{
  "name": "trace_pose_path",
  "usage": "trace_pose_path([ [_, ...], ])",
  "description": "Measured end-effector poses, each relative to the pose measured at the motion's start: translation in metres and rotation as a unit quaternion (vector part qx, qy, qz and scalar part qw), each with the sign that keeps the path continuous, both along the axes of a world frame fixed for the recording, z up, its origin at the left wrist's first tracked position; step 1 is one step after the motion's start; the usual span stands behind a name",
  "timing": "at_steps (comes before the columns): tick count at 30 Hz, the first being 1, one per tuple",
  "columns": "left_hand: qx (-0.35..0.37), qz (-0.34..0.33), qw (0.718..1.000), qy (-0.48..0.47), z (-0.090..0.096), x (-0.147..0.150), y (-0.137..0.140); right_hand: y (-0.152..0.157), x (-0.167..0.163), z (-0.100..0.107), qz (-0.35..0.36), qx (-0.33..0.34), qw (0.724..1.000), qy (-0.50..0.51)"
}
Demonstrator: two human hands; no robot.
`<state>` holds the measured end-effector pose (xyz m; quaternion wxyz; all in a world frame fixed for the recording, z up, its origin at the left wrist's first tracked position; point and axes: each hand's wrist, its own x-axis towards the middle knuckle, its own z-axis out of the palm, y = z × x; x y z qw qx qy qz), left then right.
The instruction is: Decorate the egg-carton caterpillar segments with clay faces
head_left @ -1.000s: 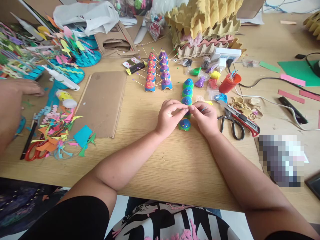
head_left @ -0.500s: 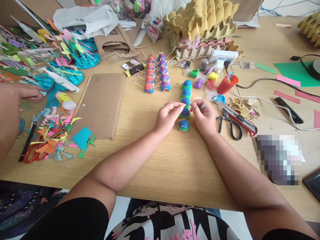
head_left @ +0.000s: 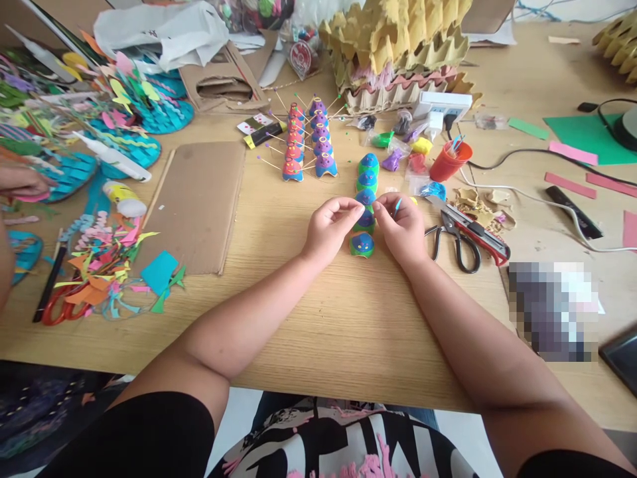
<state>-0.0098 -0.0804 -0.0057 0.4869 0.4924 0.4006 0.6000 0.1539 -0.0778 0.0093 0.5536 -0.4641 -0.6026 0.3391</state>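
My left hand (head_left: 332,229) is closed in a pinch beside the row of green and blue egg-carton cups (head_left: 367,180). Whatever sits between its fingertips is too small to make out. Just across from it, my right hand (head_left: 402,229) is closed too, with a thin blue stick (head_left: 397,206) showing among its fingers. Both sets of fingertips nearly meet above the row and hide part of it. The nearest cup (head_left: 361,244) carries a small face. Behind stand a red-faced row (head_left: 293,169) and a purple-faced row (head_left: 326,164), with pins sticking out sideways.
Scissors (head_left: 465,255) and a red cutter (head_left: 485,241) lie right of my hand. Beyond are a red cup (head_left: 450,161), clay bags and egg trays (head_left: 398,46). Cardboard (head_left: 192,209) and paper scraps (head_left: 99,279) lie left, near another person's hand (head_left: 24,180).
My fingertips have shifted slightly above the row, still pinched. The other person's hand has moved left onto a pink piece. The whole view has shifted a little.
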Motion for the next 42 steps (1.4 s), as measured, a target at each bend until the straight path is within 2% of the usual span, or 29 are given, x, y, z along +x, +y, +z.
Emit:
trace_pose_path([
  [9,0.001,0.005,1.000,-0.007,0.000,0.001,0.001,0.001,0.002,-0.001,-0.022,0.015,0.999,-0.021],
  [15,-0.004,0.015,1.000,-0.006,0.002,0.002,0.002,-0.003,0.002,0.005,-0.020,-0.006,0.999,-0.038],
  [25,0.005,-0.004,1.000,0.006,-0.001,0.001,0.002,0.001,0.000,-0.001,0.007,0.009,1.000,0.007],
  [30,0.003,0.000,1.000,0.014,0.000,0.000,0.003,0.001,0.002,-0.001,-0.020,0.020,0.999,-0.020],
  [42,-0.012,-0.003,1.000,0.025,-0.001,0.000,0.003,0.005,0.003,-0.007,-0.043,0.008,0.999,0.000],
])
